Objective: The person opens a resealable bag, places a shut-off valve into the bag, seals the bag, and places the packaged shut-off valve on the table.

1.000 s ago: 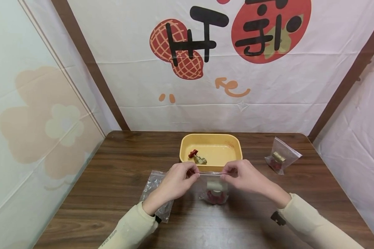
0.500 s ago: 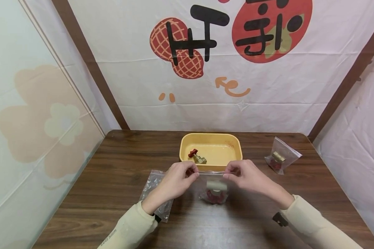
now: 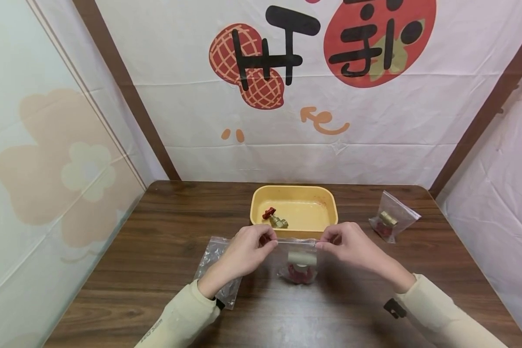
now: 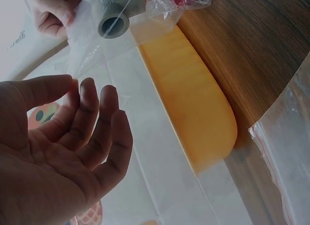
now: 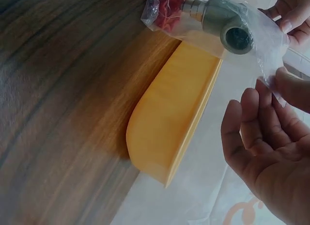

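A clear zip-lock bag hangs between my two hands in front of the yellow tray. Inside it sits a grey-green valve with a red handwheel at the bottom. My left hand pinches the bag's left top corner between thumb and forefinger. At the right end of the zip strip, my right hand pinches the bag in the same way. The other fingers of each hand are loosely bent, as both wrist views show.
The yellow tray holds a brass valve with a red handle. Flat clear bags lie under the left forearm. At the right stands another zip-lock bag with a brass and red valve inside. Fabric walls border the wooden table.
My right hand has slid a little to the right along the bag's top edge. My left hand stays at its corner.
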A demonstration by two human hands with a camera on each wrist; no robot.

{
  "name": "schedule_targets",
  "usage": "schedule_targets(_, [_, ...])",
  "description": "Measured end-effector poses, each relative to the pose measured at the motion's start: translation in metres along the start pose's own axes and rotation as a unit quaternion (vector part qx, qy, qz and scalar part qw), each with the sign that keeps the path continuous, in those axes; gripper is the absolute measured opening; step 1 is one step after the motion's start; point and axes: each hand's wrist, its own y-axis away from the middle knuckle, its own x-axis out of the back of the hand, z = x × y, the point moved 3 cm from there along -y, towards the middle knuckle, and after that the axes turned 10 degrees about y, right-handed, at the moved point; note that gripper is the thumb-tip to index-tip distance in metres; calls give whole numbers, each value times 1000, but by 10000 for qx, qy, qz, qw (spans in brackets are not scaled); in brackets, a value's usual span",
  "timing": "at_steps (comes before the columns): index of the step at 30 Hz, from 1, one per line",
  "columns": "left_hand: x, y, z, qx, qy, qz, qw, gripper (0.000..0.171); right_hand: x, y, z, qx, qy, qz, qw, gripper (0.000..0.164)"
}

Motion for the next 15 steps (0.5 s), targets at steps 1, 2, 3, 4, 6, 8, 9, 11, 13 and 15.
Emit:
schedule_targets(1, [0, 0, 0, 6, 3, -6, 10000, 13, 0, 0, 1, 21, -12, 19, 10000, 15])
schedule_targets(2, [0, 0, 0, 7, 12, -12, 10000, 13, 0, 0, 1, 57, -14, 40, 10000, 16])
schedule_targets(3, [0, 0, 0, 9, 21, -13, 10000, 13, 0, 0, 1, 79, -21, 63, 9999, 16])
schedule_targets(4, [0, 0, 0, 11, 26, -13, 10000, 13, 0, 0, 1, 78, -21, 90, 9999, 16])
schedule_targets(6, [0, 0, 0, 11, 44, -10, 10000, 13, 1, 0, 2, 31, -31, 112, 9999, 15])
schedule_targets(8, [0, 0, 0, 13, 65, -6, 10000, 14, 2, 1, 3, -73, -16, 115, 9999, 13])
schedule_targets(9, [0, 0, -1, 12, 63, -3, 10000, 14, 3, 2, 4, -126, -21, 110, 9999, 13])
schedule_targets(11, [1, 0, -1, 15, 60, 0, 10000, 14, 4, 4, 6, -206, -46, 71, 9998, 12])
schedule_targets(13, [0, 0, -1, 16, 59, 1, 10000, 14, 5, 5, 7, -209, -45, 51, 9998, 13])
schedule_targets(15, [0, 0, -2, 8, 43, 2, 10000, 14, 6, 5, 8, -137, -46, 52, 9999, 14])
